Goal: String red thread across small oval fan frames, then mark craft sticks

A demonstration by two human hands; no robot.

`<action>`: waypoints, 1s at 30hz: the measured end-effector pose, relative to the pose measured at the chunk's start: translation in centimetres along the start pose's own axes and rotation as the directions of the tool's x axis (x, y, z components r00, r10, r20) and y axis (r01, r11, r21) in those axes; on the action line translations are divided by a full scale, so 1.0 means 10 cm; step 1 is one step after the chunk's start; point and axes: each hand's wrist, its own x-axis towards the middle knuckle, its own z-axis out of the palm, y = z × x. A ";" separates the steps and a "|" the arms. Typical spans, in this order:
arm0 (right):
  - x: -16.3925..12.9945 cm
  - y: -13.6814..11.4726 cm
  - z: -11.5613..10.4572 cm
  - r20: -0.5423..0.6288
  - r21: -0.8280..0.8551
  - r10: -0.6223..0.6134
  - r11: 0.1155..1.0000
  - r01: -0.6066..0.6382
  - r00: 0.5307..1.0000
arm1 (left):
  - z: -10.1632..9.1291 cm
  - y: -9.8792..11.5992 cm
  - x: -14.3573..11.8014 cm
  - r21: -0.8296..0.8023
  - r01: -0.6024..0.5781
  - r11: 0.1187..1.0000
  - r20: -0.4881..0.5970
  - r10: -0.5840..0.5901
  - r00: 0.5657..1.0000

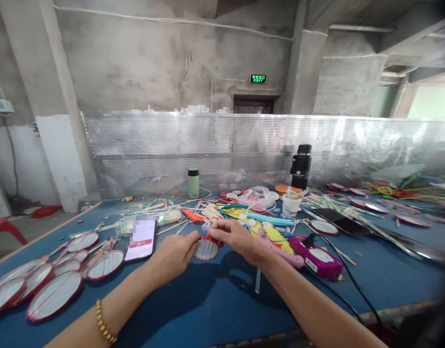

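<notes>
Between my two hands is a small round disc [207,250] with a red rim and a pale, see-through face, held just above the blue table. My left hand [175,253] pinches its left edge, thumb and forefinger together. The fingers of my right hand [232,237] close on its upper right rim; the fingertips partly cover the edge. Left of my hands lie several larger discs [105,265] of the same kind, red-rimmed with thin stripes. A phone [141,238] with a lit screen leans near my left wrist. Beyond my fingers are an orange piece [192,215] and pale wooden sticks [211,211].
A pink glue gun [278,249] and a purple device [317,257] with black cables sit right of my right hand. Behind stand a green bottle [193,184], a white cup [291,205] and a black flask [301,166]. A perforated metal screen [164,150] borders the table's back.
</notes>
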 end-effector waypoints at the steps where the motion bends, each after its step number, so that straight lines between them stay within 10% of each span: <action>1: 0.00 0.00 0.00 0.021 -0.017 -0.010 1.000 0.011 1.000 | 0.00 0.00 0.00 0.011 -0.001 1.000 -0.005 0.001 1.000; 30: 0.00 0.09 0.05 0.048 -0.120 -0.157 0.980 0.162 0.986 | -0.02 -0.02 0.00 0.020 -0.026 0.999 -0.004 0.026 1.000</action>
